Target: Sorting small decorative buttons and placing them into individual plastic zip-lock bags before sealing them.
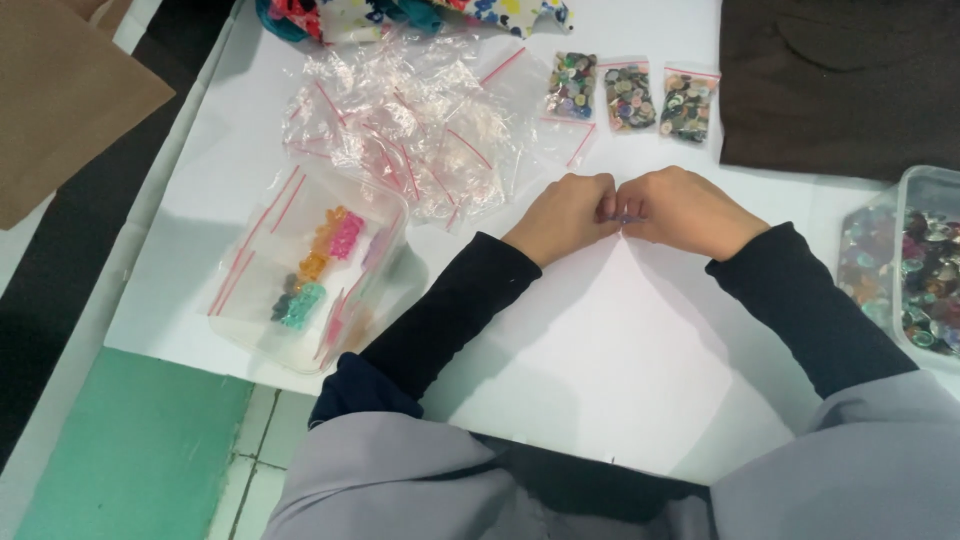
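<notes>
Small bag (618,212) pinched between both hands, frame centre, mostly hidden; likely light, slippery thin plastic, best gripped at top edge. Left hand (562,215) and right hand (682,210) curled tight, knuckles touching, wrists on white bench (600,350). Three filled button bags (630,97) above; clear tub (920,265) right edge.

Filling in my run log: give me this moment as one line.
left hand: fist, meets right | right hand: fist, pinching something tiny, unclear | nearby: empty zip bags, three button bags | surface: white table
</notes>
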